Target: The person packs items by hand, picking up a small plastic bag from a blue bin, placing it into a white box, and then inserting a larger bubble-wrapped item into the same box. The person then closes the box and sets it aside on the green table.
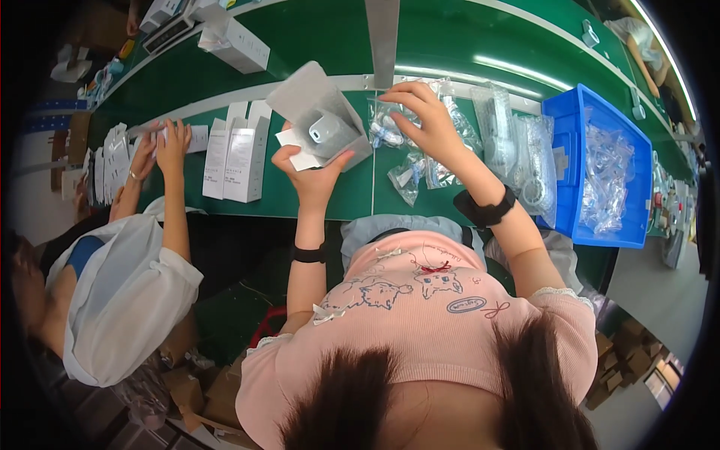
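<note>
My left hand grips an open carton from its near side, thumb and fingers on opposite walls. The carton is tilted so its mouth faces me, with one large flap raised and a smaller one folded out. Inside sits a white rounded device with a dark-centred oval on its end. To the right of the carton, my right hand is over small clear bags of white and blue parts. Its fingers are apart, and I cannot tell whether the tips touch a bag.
Closed white cartons stand left of my left hand. Bubble-wrapped items lie right of my right hand, before a blue bin of clear bags. A co-worker's hands handle papers at left. A grey post rises behind the green table.
</note>
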A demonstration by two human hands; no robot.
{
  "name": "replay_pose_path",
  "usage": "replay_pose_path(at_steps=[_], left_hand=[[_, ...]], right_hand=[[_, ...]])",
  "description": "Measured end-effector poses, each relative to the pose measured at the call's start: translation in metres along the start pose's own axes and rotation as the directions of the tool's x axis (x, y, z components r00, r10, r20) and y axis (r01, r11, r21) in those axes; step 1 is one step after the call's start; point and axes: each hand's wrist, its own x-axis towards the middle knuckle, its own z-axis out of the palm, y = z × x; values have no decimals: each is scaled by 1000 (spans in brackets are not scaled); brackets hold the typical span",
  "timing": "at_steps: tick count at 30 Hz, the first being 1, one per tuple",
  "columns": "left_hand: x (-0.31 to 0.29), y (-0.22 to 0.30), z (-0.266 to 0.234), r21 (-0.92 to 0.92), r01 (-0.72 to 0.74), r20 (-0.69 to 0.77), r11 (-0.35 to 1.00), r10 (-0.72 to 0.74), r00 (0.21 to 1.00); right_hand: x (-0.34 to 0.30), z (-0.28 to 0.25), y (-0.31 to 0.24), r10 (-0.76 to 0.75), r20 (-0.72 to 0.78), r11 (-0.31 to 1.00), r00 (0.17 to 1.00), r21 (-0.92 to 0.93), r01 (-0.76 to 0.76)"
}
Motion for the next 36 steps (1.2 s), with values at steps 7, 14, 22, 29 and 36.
replay_pose_path(at_steps=[7, 14, 22, 29, 36], left_hand=[[-39, -14, -35, 243, 142, 75, 960, -165, 983], [-10, 24, -43, 473, 96, 142, 876, -183, 973], [16, 33, -37, 442, 457, -47, 772, -488, 871], [17, 16, -38, 445, 297, -58, 845, -303, 951], [10, 11, -40, 352, 370, -127, 860, -347, 929]], right_hand=[[-23, 77, 69, 66, 399, 793, 915, -577, 195], [-27, 67, 52, -21, 187, 852, 982, -510, 115], [3, 44, -51, 59, -368, 884, 928, 450, 122], [17, 57, -46, -445, 326, 824, 834, -216, 524], [18, 44, -35, -433, 582, 803, 688, -98, 588]])
